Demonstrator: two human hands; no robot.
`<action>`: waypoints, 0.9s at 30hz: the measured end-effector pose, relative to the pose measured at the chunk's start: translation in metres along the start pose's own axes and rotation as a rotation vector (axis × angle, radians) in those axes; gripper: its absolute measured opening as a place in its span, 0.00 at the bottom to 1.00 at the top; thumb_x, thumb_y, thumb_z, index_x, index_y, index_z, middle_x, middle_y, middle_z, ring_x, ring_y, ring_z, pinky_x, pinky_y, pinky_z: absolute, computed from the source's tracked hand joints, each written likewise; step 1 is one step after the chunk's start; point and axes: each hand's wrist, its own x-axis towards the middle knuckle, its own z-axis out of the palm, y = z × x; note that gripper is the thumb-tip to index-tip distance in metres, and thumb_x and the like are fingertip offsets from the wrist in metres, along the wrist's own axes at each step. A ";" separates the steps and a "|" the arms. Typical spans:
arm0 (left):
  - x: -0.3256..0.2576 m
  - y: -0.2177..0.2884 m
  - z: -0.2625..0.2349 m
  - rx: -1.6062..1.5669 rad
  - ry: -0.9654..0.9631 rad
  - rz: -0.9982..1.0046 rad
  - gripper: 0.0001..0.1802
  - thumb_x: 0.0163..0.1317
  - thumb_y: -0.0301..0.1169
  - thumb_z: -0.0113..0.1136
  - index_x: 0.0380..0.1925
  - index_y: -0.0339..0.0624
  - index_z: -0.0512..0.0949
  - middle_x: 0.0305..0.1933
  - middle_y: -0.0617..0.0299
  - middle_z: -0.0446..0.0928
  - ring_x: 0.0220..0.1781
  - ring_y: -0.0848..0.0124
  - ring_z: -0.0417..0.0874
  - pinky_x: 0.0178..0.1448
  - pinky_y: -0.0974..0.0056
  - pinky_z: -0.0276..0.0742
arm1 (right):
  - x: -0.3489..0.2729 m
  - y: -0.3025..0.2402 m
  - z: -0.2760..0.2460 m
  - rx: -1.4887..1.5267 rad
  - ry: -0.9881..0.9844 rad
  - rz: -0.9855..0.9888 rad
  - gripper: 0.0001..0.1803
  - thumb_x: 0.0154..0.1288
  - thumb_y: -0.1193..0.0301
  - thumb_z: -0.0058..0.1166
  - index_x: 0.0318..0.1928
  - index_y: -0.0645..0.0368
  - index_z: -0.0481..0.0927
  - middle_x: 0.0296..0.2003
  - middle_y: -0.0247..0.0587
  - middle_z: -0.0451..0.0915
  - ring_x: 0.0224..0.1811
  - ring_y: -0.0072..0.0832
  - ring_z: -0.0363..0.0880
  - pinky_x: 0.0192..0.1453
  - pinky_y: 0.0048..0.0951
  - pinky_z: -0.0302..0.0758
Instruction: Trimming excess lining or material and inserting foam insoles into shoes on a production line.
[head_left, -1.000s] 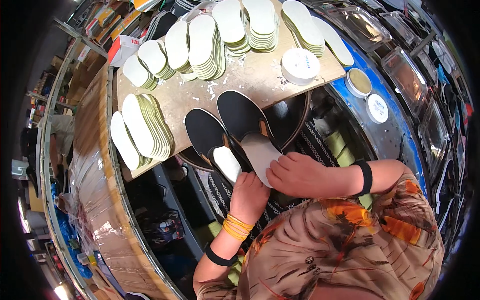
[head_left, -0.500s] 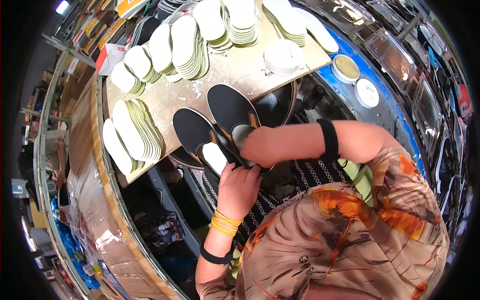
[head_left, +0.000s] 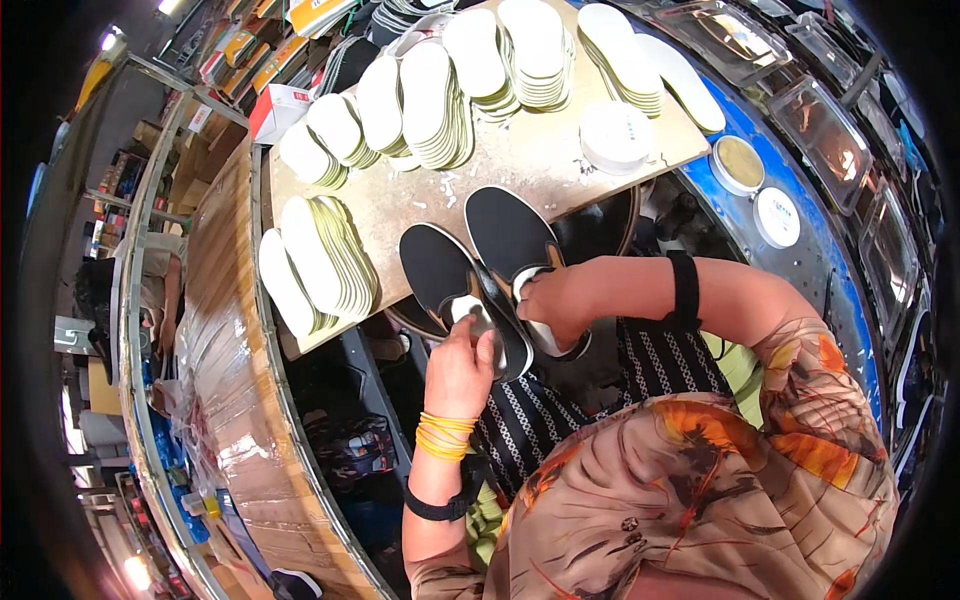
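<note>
A pair of black slip-on shoes with white sole edges lies side by side, toes toward the board: the left shoe (head_left: pixel 437 265) and the right shoe (head_left: pixel 508 225). White insole shows in both openings. My left hand (head_left: pixel 460 370) reaches into the left shoe, a finger stretched onto its insole (head_left: pixel 468 312) and the thumb apart. Over the opening of the right shoe, my right hand (head_left: pixel 558 303) is curled, its fingers inside and partly hidden. Both heels point toward my lap.
Stacks of pale insoles (head_left: pixel 430 100) line a wooden board (head_left: pixel 440 200) scattered with white scraps. A round white tub (head_left: pixel 614 135) stands at its right. An open tub of yellowish paste (head_left: pixel 738 163) and a white lid (head_left: pixel 776 217) rest on the blue-edged table. Another person (head_left: pixel 160 270) is at far left.
The view has shifted, moving the scene rightward. My left hand has gone from the left shoe's heel onto its insole. My right hand's fingers are inside the right shoe, where white insole now shows.
</note>
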 end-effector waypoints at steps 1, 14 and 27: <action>0.000 0.000 -0.001 0.009 -0.066 -0.058 0.17 0.56 0.30 0.54 0.44 0.30 0.71 0.30 0.44 0.77 0.31 0.55 0.81 0.36 0.59 0.75 | -0.001 0.002 0.001 0.015 0.014 -0.031 0.30 0.41 0.63 0.64 0.48 0.61 0.74 0.49 0.54 0.72 0.50 0.44 0.73 0.50 0.37 0.72; 0.026 -0.014 0.043 0.718 -0.341 0.129 0.28 0.48 0.27 0.56 0.50 0.24 0.63 0.53 0.46 0.63 0.56 0.54 0.66 0.58 0.60 0.66 | -0.002 -0.011 0.011 -0.127 0.089 0.074 0.37 0.37 0.66 0.63 0.51 0.67 0.66 0.52 0.52 0.66 0.53 0.44 0.69 0.53 0.37 0.70; 0.031 -0.003 -0.002 0.123 -0.417 0.017 0.27 0.50 0.39 0.57 0.43 0.25 0.69 0.43 0.37 0.73 0.47 0.49 0.75 0.50 0.55 0.72 | -0.033 -0.017 -0.025 0.103 0.220 -0.082 0.26 0.45 0.71 0.56 0.48 0.67 0.71 0.40 0.56 0.75 0.43 0.48 0.74 0.48 0.39 0.71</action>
